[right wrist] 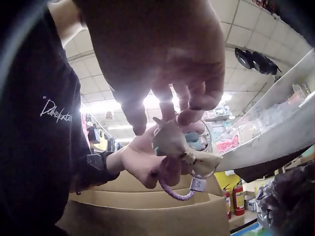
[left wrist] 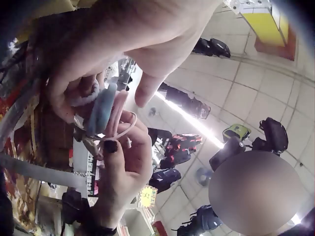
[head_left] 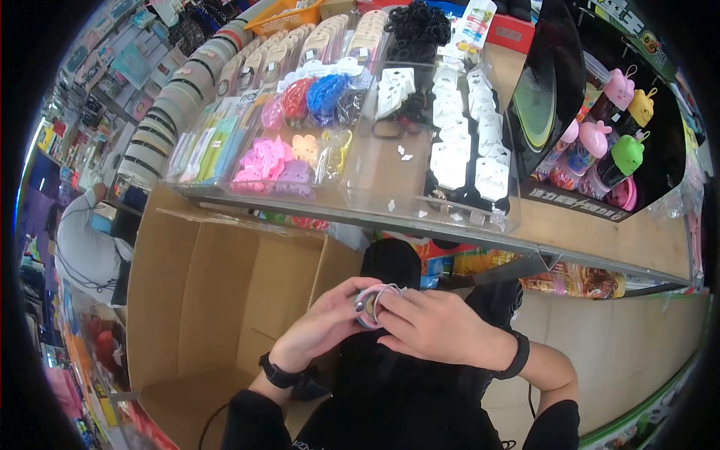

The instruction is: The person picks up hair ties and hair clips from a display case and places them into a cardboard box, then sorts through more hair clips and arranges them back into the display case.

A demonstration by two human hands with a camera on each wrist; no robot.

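Observation:
In the head view, both hands meet in front of the lap around a small bundle of hair ties [head_left: 369,307]. My left hand [head_left: 319,324] holds the bundle from the left side. The fingers of my right hand [head_left: 435,326] reach in from the right and pinch at its loops. Seen from the left wrist, a light blue band [left wrist: 102,112] and a pink band [left wrist: 116,110] lie side by side, with a thin loop by the right thumb. From the right wrist, a purple braided hair tie [right wrist: 173,193] hangs down with a small tag [right wrist: 198,184], below a pale ornament [right wrist: 170,139].
A large open cardboard box [head_left: 195,300] stands left of the legs. Ahead is a display shelf [head_left: 375,214] with carded hair accessories, bagged pink ties [head_left: 262,159] and white cards [head_left: 450,161]. A black display case [head_left: 577,191] with animal-topped bottles sits at the right.

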